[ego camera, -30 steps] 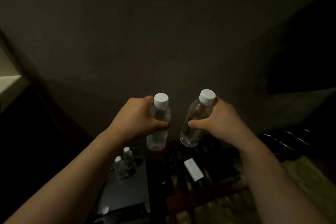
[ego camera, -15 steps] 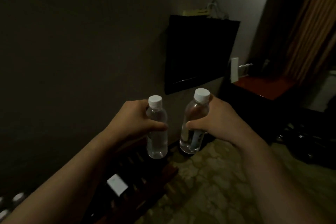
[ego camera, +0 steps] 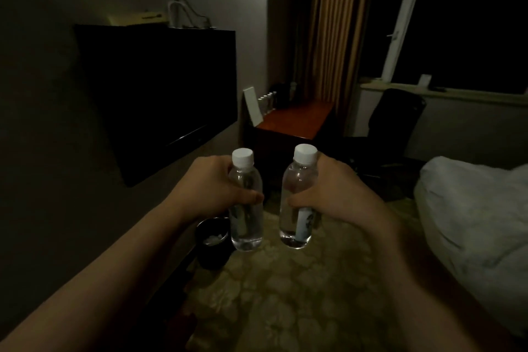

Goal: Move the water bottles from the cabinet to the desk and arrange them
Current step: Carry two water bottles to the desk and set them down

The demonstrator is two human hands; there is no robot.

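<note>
I carry two clear water bottles with white caps, both upright in front of me. My left hand (ego camera: 210, 188) grips the left bottle (ego camera: 247, 223) around its middle. My right hand (ego camera: 335, 194) grips the right bottle (ego camera: 297, 180), which has a pale label low on its side. Ahead, across the dim room, a reddish-brown desk (ego camera: 300, 118) stands against the wall. Several small bottles (ego camera: 267, 100) stand in a row at the desk's back left, beside a white card (ego camera: 253, 106).
A dark wall-mounted screen (ego camera: 154, 94) hangs on the left. A black bin (ego camera: 213, 240) sits on the patterned carpet (ego camera: 300, 288) below my left hand. A black chair (ego camera: 394, 117) stands by the desk, striped curtains (ego camera: 337, 23) behind it. White bedding (ego camera: 471, 208) lies at right.
The view has swung right, away from the dark cabinet and its remaining bottles, toward the desk, window and bed. Both hands keep the same grip on their bottles.
</note>
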